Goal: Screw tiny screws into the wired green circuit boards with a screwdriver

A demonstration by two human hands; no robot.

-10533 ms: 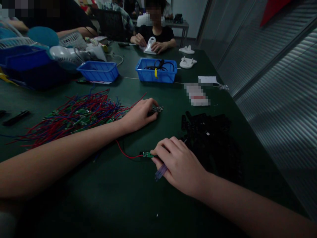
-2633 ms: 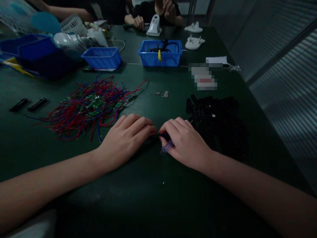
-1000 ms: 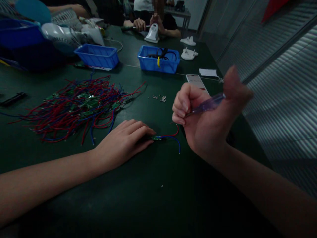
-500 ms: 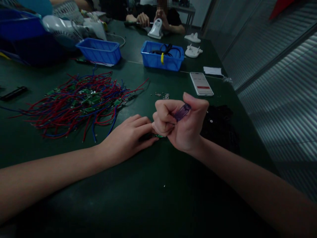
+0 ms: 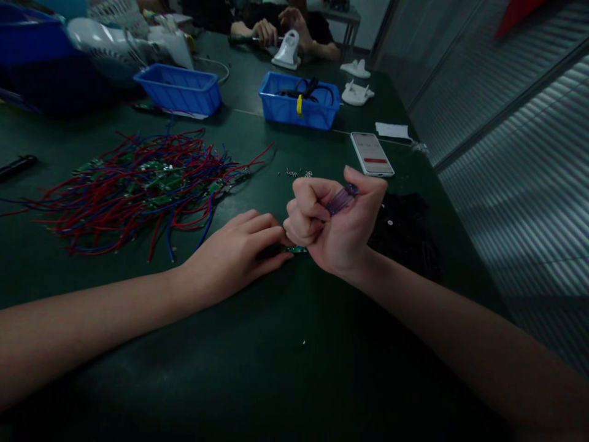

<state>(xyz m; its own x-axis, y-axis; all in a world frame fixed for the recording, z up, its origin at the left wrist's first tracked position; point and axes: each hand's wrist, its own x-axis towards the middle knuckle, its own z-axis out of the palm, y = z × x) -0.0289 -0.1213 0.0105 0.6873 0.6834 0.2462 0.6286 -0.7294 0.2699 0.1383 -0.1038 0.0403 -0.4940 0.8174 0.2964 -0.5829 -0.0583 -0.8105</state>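
Note:
My left hand (image 5: 243, 252) rests on the green table, fingers closed on a small green circuit board (image 5: 297, 249) that shows only at its edge. Just right of it, my right hand (image 5: 338, 221) is wrapped round a screwdriver (image 5: 341, 200) with a see-through purple handle. The screwdriver's shaft and tip are hidden behind the fist. Small screws (image 5: 301, 173) lie loose beyond my hands. To the left spreads a tangled heap of circuit boards with red and blue wires (image 5: 151, 190). Dark parts (image 5: 407, 233) are piled beside my right wrist.
Farther back stand a blue bin (image 5: 181, 92) and another blue bin (image 5: 299, 110) with black cable inside. A phone (image 5: 372, 153) lies at the right, near white plastic parts (image 5: 358, 93). Across the table, a co-worker's hands (image 5: 280, 31) are at a white housing (image 5: 288, 50).
The purple handle has turned slightly in my right fist. My left hand stays in place at the board. One of the co-worker's hands has opened above the white housing. The view has shifted slightly.

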